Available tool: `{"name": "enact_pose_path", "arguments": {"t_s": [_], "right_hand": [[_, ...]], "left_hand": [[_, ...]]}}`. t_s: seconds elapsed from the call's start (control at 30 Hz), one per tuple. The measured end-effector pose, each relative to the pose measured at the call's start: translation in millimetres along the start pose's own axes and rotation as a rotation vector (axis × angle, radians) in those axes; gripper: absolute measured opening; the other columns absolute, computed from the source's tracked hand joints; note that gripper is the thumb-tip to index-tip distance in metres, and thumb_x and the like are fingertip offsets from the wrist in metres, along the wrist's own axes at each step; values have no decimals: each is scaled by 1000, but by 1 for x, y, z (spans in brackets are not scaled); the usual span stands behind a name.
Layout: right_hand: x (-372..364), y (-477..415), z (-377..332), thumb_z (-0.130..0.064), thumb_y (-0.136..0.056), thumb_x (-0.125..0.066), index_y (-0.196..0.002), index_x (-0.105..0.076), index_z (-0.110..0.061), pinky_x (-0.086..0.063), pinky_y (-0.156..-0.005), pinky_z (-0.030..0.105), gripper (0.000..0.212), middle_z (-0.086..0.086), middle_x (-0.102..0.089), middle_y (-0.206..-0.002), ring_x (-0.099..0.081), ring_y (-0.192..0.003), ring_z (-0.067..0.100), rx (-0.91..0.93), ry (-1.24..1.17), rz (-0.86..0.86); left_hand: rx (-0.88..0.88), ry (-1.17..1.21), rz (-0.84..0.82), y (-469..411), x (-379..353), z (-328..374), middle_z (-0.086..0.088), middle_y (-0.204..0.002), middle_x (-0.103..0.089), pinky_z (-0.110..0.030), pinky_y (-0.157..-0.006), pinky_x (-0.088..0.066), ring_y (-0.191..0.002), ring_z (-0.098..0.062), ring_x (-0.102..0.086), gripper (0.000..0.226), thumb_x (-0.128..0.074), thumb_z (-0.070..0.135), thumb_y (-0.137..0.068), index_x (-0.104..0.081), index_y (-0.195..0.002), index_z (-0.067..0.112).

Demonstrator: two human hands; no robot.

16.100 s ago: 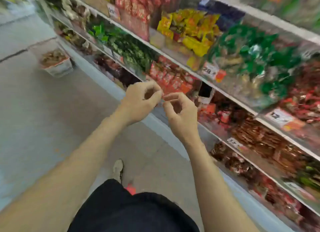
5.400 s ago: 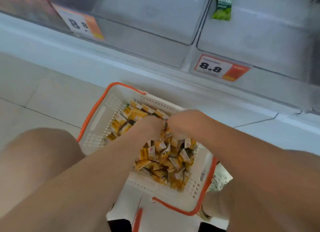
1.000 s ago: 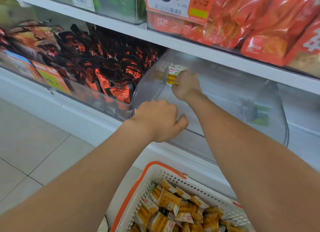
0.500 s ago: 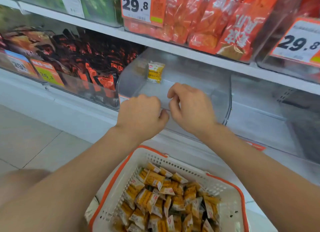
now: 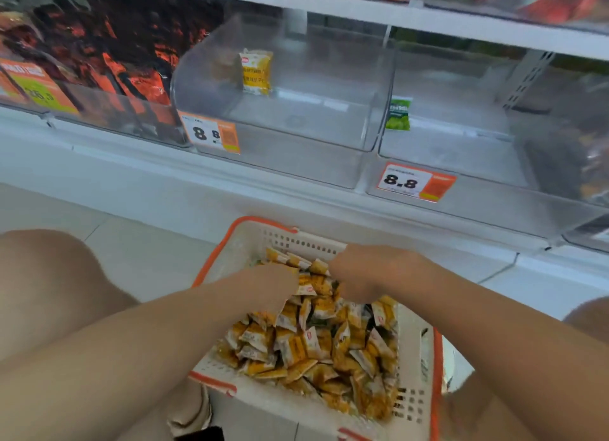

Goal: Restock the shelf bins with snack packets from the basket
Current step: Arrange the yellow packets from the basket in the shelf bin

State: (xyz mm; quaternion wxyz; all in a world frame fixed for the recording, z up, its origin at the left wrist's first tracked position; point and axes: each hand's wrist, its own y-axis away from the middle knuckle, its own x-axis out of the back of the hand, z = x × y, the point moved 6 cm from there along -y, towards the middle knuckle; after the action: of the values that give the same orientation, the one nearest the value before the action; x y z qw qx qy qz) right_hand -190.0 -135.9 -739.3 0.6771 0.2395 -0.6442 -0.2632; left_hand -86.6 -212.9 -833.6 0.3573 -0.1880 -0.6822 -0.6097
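A white basket with an orange rim stands on the floor below the shelf, holding several yellow snack packets. Both my hands are down in the far end of that pile. My left hand has its fingers curled into the packets, and my right hand is curled over them close beside it. The fingertips of both are buried. Above, a clear shelf bin holds one yellow packet standing at its back left.
The neighbouring clear bin to the right holds one green packet. Dark red and black packets fill the bin on the left. Price tags reading 8.8 hang on the bin fronts. My bare knee is at the left.
Both hands came down from the front edge of the clear bin into the basket's pile. The view dropped with them. The single yellow packet stays in the bin.
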Motion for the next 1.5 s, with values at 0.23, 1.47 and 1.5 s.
{"name": "enact_pose_path", "arguments": {"t_s": [0.23,1.47,1.5], "right_hand": [[-1,-19,2,-23,-101,-47,-118,-55,-25,-52,-62,37,19,-3,-46,-88,-59,-79,23,57,-70,129],[102,46,36,-20,-89,-81,-83,-70,-19,-47,-57,22,13,-3,-73,-76,-64,-61,2,-154,-1479,990],[106,45,35,-19,-91,-79,-88,-70,-20,-45,-56,17,9,-6,-72,-76,-62,-58,-2,-118,-1494,1011]], "left_hand": [[-161,-379,-11,-35,-36,13,-17,-152,-41,-57,-105,-47,-131,-41,-48,57,-61,6,-100,-44,-154,17],[-65,1389,653,130,177,-63,-22,-108,-71,-49,-95,-59,-93,-31,-74,64,-82,-17,-75,-57,-129,4],[-64,1379,685,132,183,-65,-19,-108,-74,-45,-93,-60,-91,-29,-74,58,-81,-16,-76,-59,-127,2]]}}
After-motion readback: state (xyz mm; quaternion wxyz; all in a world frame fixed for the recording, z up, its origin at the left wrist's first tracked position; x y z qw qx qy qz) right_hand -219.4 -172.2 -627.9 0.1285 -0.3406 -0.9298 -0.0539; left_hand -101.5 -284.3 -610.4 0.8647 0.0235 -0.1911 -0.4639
